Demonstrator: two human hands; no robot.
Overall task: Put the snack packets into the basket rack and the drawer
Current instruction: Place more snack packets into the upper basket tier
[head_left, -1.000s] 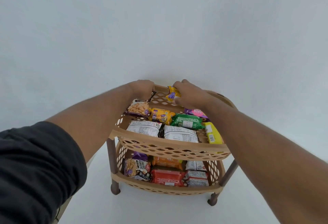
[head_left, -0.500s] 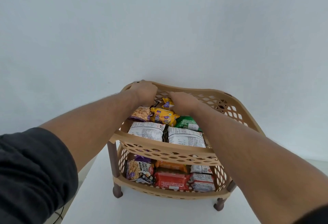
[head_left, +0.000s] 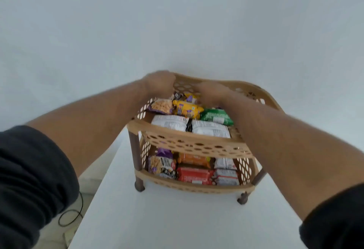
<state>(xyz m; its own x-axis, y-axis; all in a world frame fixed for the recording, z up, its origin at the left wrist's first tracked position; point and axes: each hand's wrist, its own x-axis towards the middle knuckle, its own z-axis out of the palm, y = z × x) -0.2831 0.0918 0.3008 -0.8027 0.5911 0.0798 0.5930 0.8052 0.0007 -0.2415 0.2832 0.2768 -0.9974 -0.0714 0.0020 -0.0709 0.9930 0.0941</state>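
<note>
A tan two-tier basket rack (head_left: pixel 189 142) stands on a white table (head_left: pixel 177 221). Both tiers hold several snack packets. In the top tier lie a peanut packet (head_left: pixel 161 106), a yellow biscuit packet (head_left: pixel 187 108), a green packet (head_left: pixel 215 116) and two white packets (head_left: pixel 171 122). My left hand (head_left: pixel 159 83) is curled at the back left rim, its fingers closed on the dark top end of the peanut packet. Fingers of my right hand (head_left: pixel 212 91) grip a small yellow and purple packet (head_left: pixel 190 97) at the back of the top tier. The frame is blurred.
The lower tier (head_left: pixel 197 187) carries orange, red, white and purple packets. A plain wall rises right behind the rack. A black cable (head_left: pixel 69 217) lies on the floor beyond the table's left edge. No drawer is in view.
My right hand has lowered the yellow and purple packet from above the rim into the back of the top tier. The view has tilted down, showing more of the table.
</note>
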